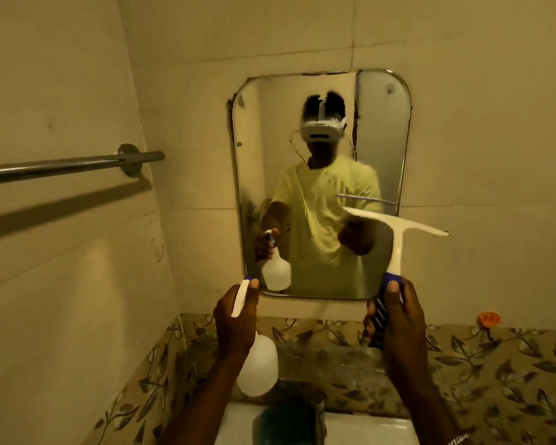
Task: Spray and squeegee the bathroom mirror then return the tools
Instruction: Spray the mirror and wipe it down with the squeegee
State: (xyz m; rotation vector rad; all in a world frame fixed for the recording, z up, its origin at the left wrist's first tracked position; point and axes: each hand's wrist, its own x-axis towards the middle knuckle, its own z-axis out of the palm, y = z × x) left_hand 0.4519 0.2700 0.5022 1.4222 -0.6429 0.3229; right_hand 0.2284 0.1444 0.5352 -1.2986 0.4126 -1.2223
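Observation:
A rounded rectangular mirror (376, 130) hangs on the tiled wall ahead, with smudges near its lower left. My left hand (236, 319) grips the trigger head of a white spray bottle (259, 369), which hangs below the hand, just under the mirror's lower left corner. My right hand (395, 316) holds the blue-and-white handle of a white squeegee (397, 228). Its blade is raised and tilted in front of the mirror's lower right edge. Whether the blade touches the glass, I cannot tell.
A metal towel bar (61, 167) juts from the left wall. Below the mirror runs a band of leaf-patterned tiles (495, 364), with an orange hook (488, 318) at the right. A white basin (382, 428) lies at the bottom edge, with a dark object (289, 422) on it.

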